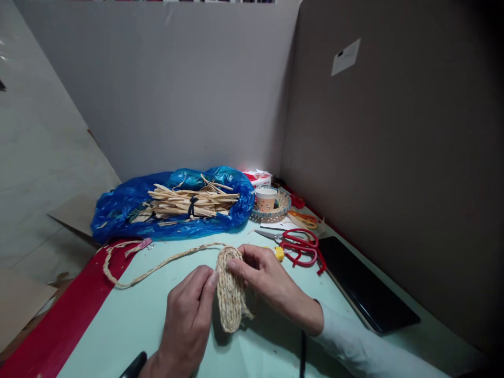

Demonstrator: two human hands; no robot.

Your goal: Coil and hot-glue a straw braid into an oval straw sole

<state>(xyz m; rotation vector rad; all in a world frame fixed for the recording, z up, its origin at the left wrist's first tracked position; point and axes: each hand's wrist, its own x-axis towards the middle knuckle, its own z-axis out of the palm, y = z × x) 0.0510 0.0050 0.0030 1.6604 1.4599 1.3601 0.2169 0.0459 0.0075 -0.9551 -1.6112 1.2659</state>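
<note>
An oval piece of coiled straw braid [229,299] is held up just above the table, between both hands. My left hand [189,310] pinches its left edge between thumb and fingers. Near the top right, my right hand [271,281] grips it with the thumb on the front face and the fingers behind. From its top a long braided straw cord [157,266] runs left and curls back across the table. A pink clip [144,243] sits at the cord's far end. Loose fibres stick out at the piece's lower right.
Behind lies a blue plastic bag [118,210] with a tied straw bundle [197,202]. To its right, a paper cup [266,200] stands in a woven basket [285,202]. Red-handled scissors [301,247], a yellow object [279,254] and a black tablet-like slab [366,286] lie on the right.
</note>
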